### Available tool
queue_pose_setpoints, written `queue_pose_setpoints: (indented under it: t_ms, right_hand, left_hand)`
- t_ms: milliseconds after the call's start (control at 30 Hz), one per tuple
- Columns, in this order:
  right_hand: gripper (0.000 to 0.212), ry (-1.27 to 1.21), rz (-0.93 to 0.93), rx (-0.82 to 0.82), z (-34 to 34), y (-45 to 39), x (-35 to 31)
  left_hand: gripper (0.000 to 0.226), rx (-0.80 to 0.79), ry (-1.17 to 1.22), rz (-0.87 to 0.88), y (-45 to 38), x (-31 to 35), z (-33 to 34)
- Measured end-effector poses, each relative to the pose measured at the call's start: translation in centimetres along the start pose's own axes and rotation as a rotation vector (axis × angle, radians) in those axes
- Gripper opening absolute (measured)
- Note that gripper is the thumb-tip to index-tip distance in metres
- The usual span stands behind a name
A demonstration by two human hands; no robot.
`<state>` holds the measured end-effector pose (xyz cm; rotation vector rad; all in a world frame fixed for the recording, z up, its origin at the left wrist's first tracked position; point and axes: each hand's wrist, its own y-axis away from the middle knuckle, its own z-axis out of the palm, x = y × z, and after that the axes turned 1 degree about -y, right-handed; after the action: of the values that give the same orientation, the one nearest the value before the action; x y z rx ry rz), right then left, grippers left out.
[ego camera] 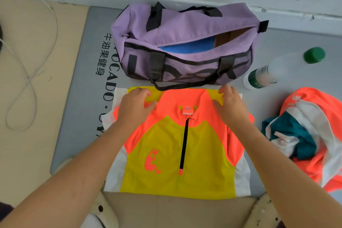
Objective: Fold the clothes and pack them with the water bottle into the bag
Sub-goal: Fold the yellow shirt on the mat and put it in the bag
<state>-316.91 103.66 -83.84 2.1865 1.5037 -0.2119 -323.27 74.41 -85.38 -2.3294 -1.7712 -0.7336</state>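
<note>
Progress, my reading: early-to-middle.

- Purple duffel bag: unzipped, on grey mat by wall; blue item already inside, identity unclear.
- Yellow-orange zip shirt: flat on mat before me, sleeves tucked in, fold under way.
- Left hand, right hand: apart, each pinching shirt's top corner, just short of bag.
- Orange-teal garment heap: unfolded, at right.
- Water bottle: lying right of bag, unpacked.
</note>
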Motion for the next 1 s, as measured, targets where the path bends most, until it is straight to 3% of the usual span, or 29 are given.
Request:
queue_pose_setpoints:
  t_ms: [100, 333, 533, 700, 800, 867, 900, 967, 1000]
  right_hand:
    - [0.045, 0.076, 0.060, -0.160, 1.4, 0.7, -0.4]
    - [0.033, 0.067, 0.159, -0.211, 3.0, 0.8, 0.3]
    - [0.042, 0.063, 0.060, -0.194, 3.2, 0.6, 1.0]
    - [0.040, 0.167, 0.007, -0.227, 2.0, 0.4, 1.9]
    - [0.036, 0.200, -0.047, -0.268, 1.0, 0.7, 3.1]
    - [0.028, 0.183, -0.082, -0.303, 0.6, 1.0, 3.4]
    - [0.027, 0.181, -0.102, -0.311, 0.4, 1.1, 3.5]
    - [0.026, 0.205, -0.123, -0.336, -0.1, 1.3, 4.0]
    - [0.026, 0.246, -0.113, -0.366, -0.6, 1.4, 4.4]
  left_hand:
    - [0.042, -0.128, -0.088, 0.004, 0.5, -0.1, 0.8]
    - [0.036, -0.146, -0.043, 0.074, 0.4, -0.6, 0.9]
    - [0.036, -0.058, -0.231, 0.102, 0.9, -2.1, 0.5]
    - [0.025, 0.024, -0.394, -0.026, 1.7, -0.7, 0.5]
    - [0.017, 0.129, -0.297, 0.193, 2.9, 3.3, 2.0]
    - [0.033, -0.009, -0.222, 0.416, 3.9, 6.4, 4.1]
    - [0.043, -0.142, -0.231, 0.441, 4.4, 7.5, 5.1]
    - [0.057, -0.327, -0.275, 0.339, 5.0, 8.4, 6.8]
    - [0.060, -0.346, -0.284, 0.290, 5.1, 8.3, 7.3]
